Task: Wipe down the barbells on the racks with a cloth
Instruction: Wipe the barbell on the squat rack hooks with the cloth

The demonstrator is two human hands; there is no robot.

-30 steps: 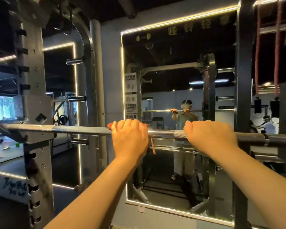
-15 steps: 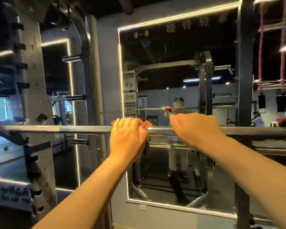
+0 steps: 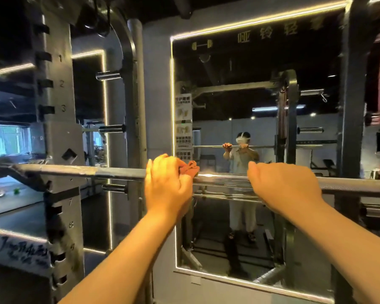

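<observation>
Your left hand (image 3: 166, 187) pinches cloth (image 3: 191, 166) on bar (image 3: 75, 171), right hand (image 3: 281, 185) grips it just right; bar runs left-right mid-frame.

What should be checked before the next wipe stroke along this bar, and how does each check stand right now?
1. Cloth in hand: ok, the left hand grips the orange cloth.
2. Cloth on the metal: ok, it lies bunched on the barbell.
3. Bar steadied: ok, the right hand curls over it, to the right of the cloth.
4. Left end seated: ok, the bar rests at the left rack upright.
5. Right end seated: cannot tell, it runs out of view.
6. Stretch leftward free: ok, bare bar between the left hand and that upright.
</observation>
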